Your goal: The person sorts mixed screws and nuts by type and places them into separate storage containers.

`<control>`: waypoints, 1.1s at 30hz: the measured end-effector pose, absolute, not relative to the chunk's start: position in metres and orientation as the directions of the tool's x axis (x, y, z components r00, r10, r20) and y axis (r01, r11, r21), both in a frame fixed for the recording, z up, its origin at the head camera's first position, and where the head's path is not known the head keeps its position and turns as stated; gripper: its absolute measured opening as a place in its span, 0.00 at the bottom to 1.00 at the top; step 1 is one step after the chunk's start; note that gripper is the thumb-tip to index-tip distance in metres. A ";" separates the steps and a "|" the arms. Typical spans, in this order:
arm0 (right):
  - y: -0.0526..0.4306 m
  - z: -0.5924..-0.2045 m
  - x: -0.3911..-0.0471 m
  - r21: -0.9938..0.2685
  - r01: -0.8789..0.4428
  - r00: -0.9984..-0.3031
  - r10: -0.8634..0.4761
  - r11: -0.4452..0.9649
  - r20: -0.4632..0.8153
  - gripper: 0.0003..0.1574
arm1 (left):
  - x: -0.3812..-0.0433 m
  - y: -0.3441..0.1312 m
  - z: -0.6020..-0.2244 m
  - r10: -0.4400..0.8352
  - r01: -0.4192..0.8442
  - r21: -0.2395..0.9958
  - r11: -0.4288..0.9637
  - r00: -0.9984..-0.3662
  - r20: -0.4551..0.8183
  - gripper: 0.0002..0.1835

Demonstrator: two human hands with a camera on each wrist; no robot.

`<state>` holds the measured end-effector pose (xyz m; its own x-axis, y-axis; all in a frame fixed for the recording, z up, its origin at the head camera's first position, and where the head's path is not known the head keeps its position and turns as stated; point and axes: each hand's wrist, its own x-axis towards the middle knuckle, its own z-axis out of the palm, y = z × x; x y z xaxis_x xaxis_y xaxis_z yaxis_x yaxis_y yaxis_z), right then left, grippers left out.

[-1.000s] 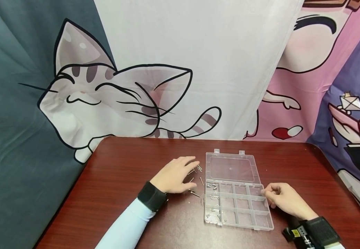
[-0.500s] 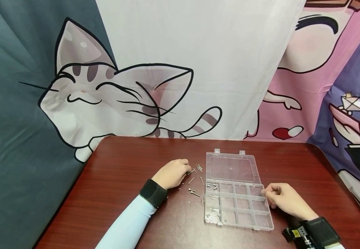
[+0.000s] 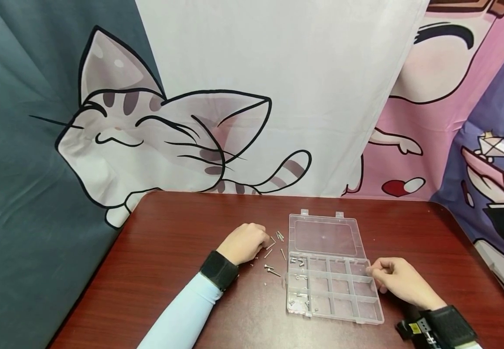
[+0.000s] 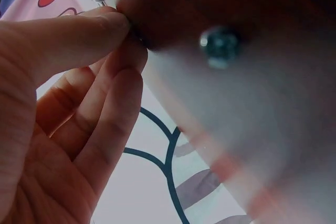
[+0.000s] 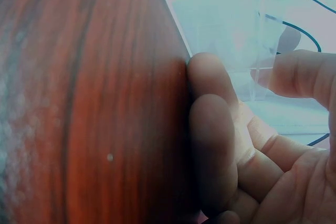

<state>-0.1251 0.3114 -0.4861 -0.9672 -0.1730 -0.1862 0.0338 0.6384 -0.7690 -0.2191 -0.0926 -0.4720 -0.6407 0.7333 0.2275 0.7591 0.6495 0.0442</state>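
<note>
My left hand [image 3: 244, 244] is over the loose screws left of the box. In the left wrist view its thumb and index finger [image 4: 128, 59] pinch together at what looks like a screw, mostly hidden by the fingertips. Several metal screws [image 3: 274, 272] lie scattered beside it; one blurred screw head [image 4: 219, 45] shows close to the camera. My right hand [image 3: 396, 278] holds the right edge of a clear plastic compartment box [image 3: 341, 285], its thumb over the wall and its fingers outside. The lid [image 3: 326, 236] lies folded back, away from me.
Small metal hardware [image 3: 297, 261] sits in the box's left-hand compartments. Everything is on a dark red wooden table [image 3: 169, 242]. Behind the far edge hangs a printed cloth [image 3: 322, 97] with a cartoon cat.
From spread fingers above the screws, my left hand has drawn its fingers together and come down among them. My right hand stays at the box edge.
</note>
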 end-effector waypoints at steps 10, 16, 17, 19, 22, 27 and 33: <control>0.310 -0.483 -0.124 -0.767 0.020 -0.969 -0.177 0.641 -0.174 0.14 | -0.220 -0.093 -0.473 0.693 0.710 0.030 0.704 -0.695 0.192 0.16; 0.309 -0.483 -0.124 -0.766 0.032 -0.968 -0.169 0.642 -0.183 0.16 | -0.212 -0.085 -0.461 0.714 0.747 0.056 0.663 -0.653 0.254 0.10; 0.309 -0.483 -0.124 -0.766 0.033 -0.968 -0.170 0.642 -0.184 0.17 | -0.209 -0.082 -0.458 0.724 0.763 0.063 0.643 -0.633 0.274 0.09; 0.309 -0.483 -0.124 -0.767 0.031 -0.968 -0.173 0.640 -0.183 0.17 | -0.201 -0.075 -0.451 0.747 0.799 0.073 0.596 -0.586 0.314 0.07; 0.309 -0.484 -0.124 -0.769 0.026 -0.968 -0.176 0.638 -0.179 0.17 | -0.187 -0.062 -0.442 0.785 0.855 0.077 0.512 -0.503 0.362 0.08; 0.310 -0.486 -0.125 -0.766 0.026 -0.969 -0.171 0.642 -0.176 0.16 | -0.161 -0.037 -0.434 0.842 0.925 0.059 0.376 -0.367 0.394 0.08; 0.311 -0.486 -0.126 -0.762 0.016 -0.970 -0.177 0.647 -0.170 0.16 | -0.137 -0.015 -0.435 0.880 0.962 0.036 0.270 -0.262 0.396 0.06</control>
<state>-0.1257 0.3107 -0.4861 -0.9695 -0.1766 -0.1700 0.0157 0.6473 -0.7620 -0.1366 -0.0152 -0.4350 -0.2619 0.8802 0.3958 0.9621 0.2702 0.0358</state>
